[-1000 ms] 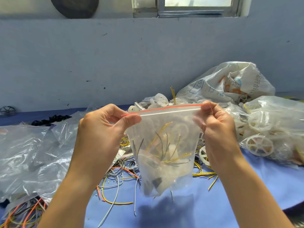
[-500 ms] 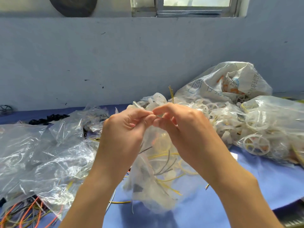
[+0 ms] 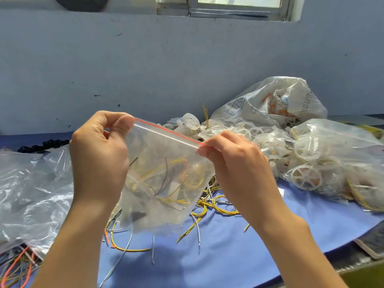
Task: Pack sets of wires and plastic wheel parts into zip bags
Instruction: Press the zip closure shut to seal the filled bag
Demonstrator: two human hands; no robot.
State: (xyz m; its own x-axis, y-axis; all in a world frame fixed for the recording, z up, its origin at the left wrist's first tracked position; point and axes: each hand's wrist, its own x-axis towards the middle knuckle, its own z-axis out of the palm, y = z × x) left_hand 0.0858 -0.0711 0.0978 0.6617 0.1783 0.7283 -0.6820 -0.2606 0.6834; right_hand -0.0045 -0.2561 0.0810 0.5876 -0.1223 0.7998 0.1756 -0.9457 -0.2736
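A clear zip bag [image 3: 164, 183] with a red-lined seal hangs in the air above the blue table [image 3: 239, 256]. Yellow and grey wires and pale plastic parts show through it. My left hand [image 3: 99, 156] pinches the seal's left end. My right hand [image 3: 234, 161] pinches the right end, which sits lower, so the seal slopes down to the right. Loose wires [image 3: 209, 206] lie on the table under and behind the bag. White plastic wheels [image 3: 305, 177] lie in clear bags at the right.
Crumpled clear plastic bags [image 3: 31, 190] cover the left of the table. A large printed sack [image 3: 276, 102] leans on the grey wall behind a heap of wheel parts [image 3: 191, 123]. Small black parts [image 3: 43, 145] lie far left. Orange wires [image 3: 16, 265] lie bottom left.
Half a second ago both hands met at the middle of the seal. They have since slid apart to its ends, and the bag now hangs tilted.
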